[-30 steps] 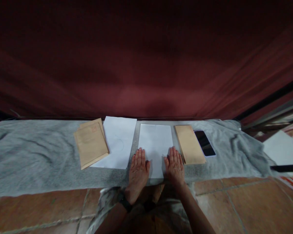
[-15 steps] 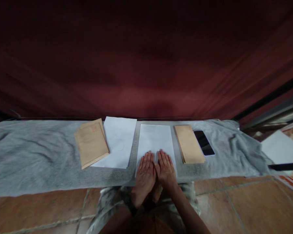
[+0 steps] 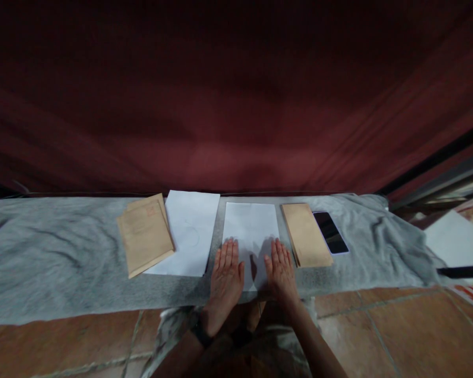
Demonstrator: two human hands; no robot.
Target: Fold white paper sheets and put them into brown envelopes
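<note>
Fingers (image 3: 229,253) forward, left hand (image 3: 225,278) and right hand (image 3: 283,274) palm-down on paper (image 3: 250,220).

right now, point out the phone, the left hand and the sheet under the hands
phone (image 3: 330,232), head view, middle of its dark screen
left hand (image 3: 225,281), head view, back of the hand
sheet (image 3: 250,223), head view, bare upper part beyond the fingers

Rumpled soft grey cloth (image 3: 63,252), matt. Flat white rectangular sheet (image 3: 256,220): smooth matt paper. Tan rectangular envelopes (image 3: 308,239): matt brown paper. Black rectangular phone (image 3: 331,232): smooth, glossy screen.
</note>
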